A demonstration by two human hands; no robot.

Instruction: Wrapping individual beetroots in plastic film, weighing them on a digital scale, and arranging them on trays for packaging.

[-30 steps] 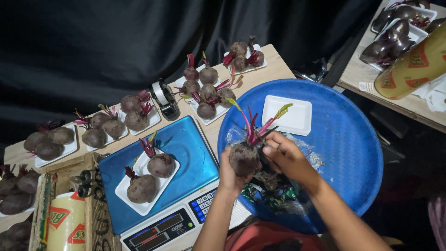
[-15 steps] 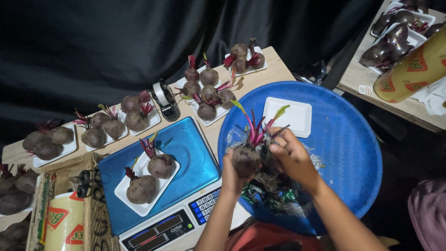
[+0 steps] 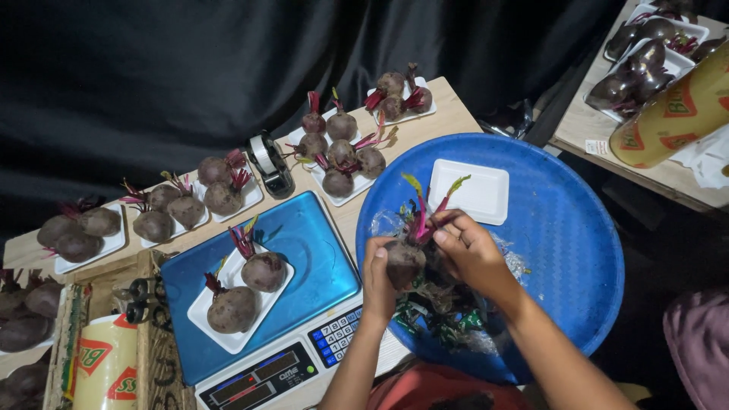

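Left hand (image 3: 377, 275) clamps the beet (image 3: 403, 262); right hand (image 3: 471, 250) pinches its stalks (image 3: 421, 216). A hard tug could snap them.

Blue scale (image 3: 319, 250) — tape dispenser (image 3: 267, 162)

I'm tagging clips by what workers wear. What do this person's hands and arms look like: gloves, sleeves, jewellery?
Both the left hand and the right hand are bare: no gloves, and no rings or watch show. The forearms are uncovered to the frame's edge, with no sleeves in view.
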